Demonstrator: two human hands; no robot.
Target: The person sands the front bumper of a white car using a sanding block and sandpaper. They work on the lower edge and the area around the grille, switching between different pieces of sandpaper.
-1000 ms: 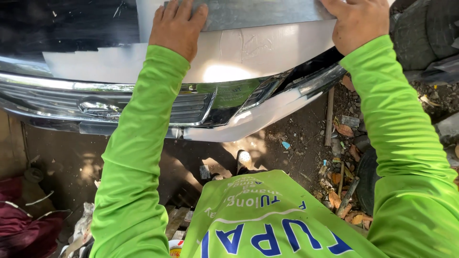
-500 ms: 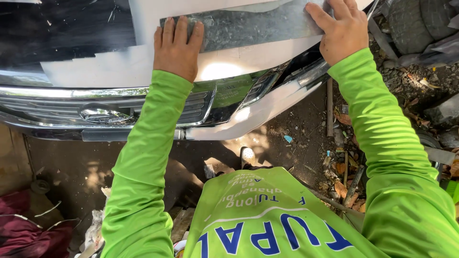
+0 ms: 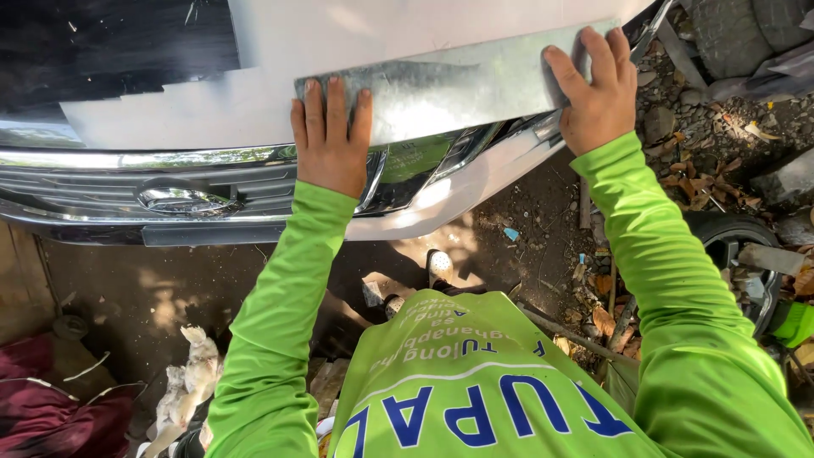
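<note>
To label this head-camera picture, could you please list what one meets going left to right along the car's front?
Chrome oval grille emblem → left hand → grey sheet-metal strip → right hand → worn dark tyre.

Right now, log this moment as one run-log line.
left hand: flat on metal strip | right hand: pressing strip's other end | strip: against car hood

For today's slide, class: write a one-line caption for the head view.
Left hand and right hand press a grey metal strip flat against a car's white hood, above the chrome grille.
</note>
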